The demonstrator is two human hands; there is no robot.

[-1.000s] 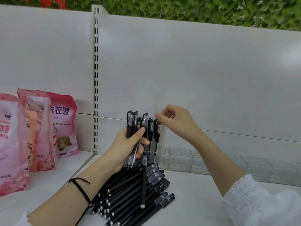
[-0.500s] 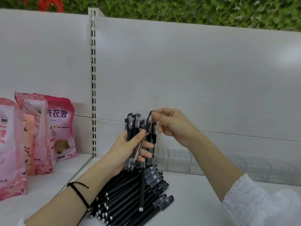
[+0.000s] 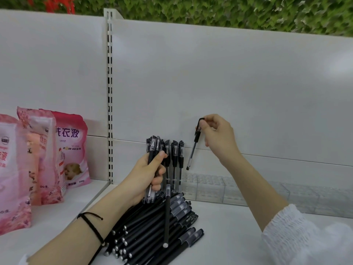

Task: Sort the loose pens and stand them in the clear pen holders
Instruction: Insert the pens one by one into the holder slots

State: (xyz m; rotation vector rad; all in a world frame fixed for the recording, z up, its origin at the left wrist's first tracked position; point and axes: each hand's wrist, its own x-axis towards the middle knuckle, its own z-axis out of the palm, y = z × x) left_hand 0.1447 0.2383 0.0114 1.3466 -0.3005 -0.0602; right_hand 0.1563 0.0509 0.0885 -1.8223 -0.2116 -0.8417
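The left hand (image 3: 147, 175) curls tightly round a bundle of clear-barrelled pens (image 3: 152, 148), held upright over a heap of matte black pens (image 3: 145, 230) on the smooth white shelf (image 3: 229, 236). The right hand (image 3: 217, 136) pinches one slim pen (image 3: 193, 150) by its black cap, hanging tilted above the clear, gridded pen holders (image 3: 210, 188). Glossy pink pouches (image 3: 70, 150) stand to the left.

pen pile (image 3: 158, 232) on shelf (image 3: 229, 236), front centre | pen holders (image 3: 229, 190) behind pile, along back panel | standing pens (image 3: 174, 159) in holders' left end | pouches (image 3: 70, 150) far left | left hand (image 3: 147, 175) with bundle (image 3: 152, 148) before standing pens | right hand (image 3: 217, 138) with pen (image 3: 193, 150) above holders, right of standing pens
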